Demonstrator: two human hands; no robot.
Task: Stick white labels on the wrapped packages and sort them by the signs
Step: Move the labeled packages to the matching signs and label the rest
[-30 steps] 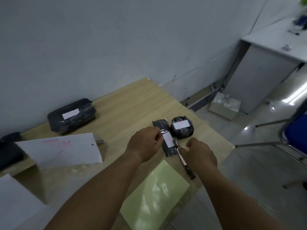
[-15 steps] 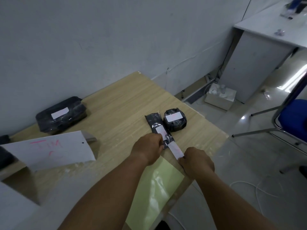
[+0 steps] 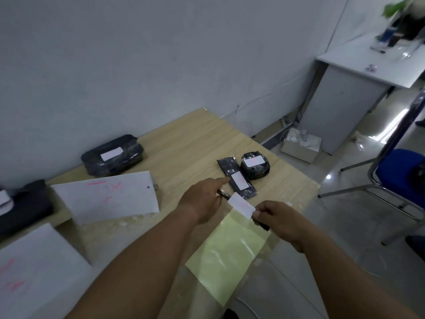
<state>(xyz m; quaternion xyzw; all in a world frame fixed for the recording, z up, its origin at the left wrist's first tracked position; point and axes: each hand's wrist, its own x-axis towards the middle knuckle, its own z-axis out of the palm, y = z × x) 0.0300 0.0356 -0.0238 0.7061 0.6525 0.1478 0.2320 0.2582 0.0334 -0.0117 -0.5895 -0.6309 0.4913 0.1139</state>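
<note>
A slim black wrapped package [image 3: 224,194] is held between both hands above the table's front edge, with a white label [image 3: 242,205] lying across it. My left hand [image 3: 202,201] grips its left end, index finger stretched toward a long flat black package [image 3: 230,165]. That package bears a white label [image 3: 238,181]. My right hand [image 3: 278,217] pinches the slim package's right end and the label's corner. A round black package [image 3: 258,172] with a label stands just right of the flat one. A large labelled black package [image 3: 112,155] lies at the back left.
A white sign with pink writing [image 3: 105,196] stands left of my hands, and another sign [image 3: 30,268] is at the lower left. A yellow-green backing sheet [image 3: 230,254] overhangs the wooden table [image 3: 184,143]. A further black package [image 3: 25,203] sits far left. A blue chair [image 3: 400,169] stands right.
My left hand has come off the flat package's label. Both hands have drawn back toward me, and the slim package with the loose white label now shows between them.
</note>
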